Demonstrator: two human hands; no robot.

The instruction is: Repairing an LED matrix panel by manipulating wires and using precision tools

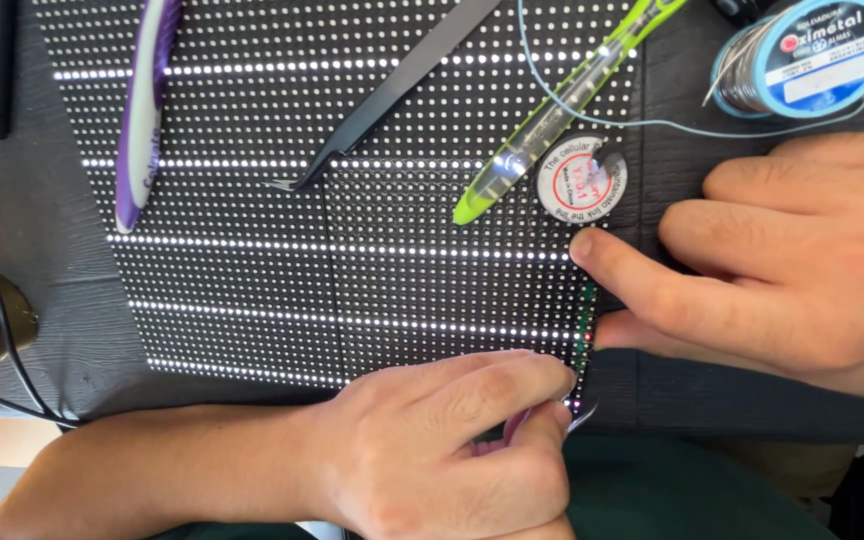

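While the LED panel (352,270) lay flat on the dark table (62,300), the left hand (452,450) sat nearest, at the panel's lower edge, its grip pinched shut on a slim metal tool (582,417) whose tip poked out beside the panel's right border. Just above, the right hand (792,260) pressed index finger and thumb against that same border, likely steadying it; that grip held nothing. Further up the panel rested a round wick spool (582,180), a green-handled tool (552,110), black tweezers (382,100) and a purple toothbrush (142,110). Beyond the panel's top-right corner sat a solder reel (812,55).
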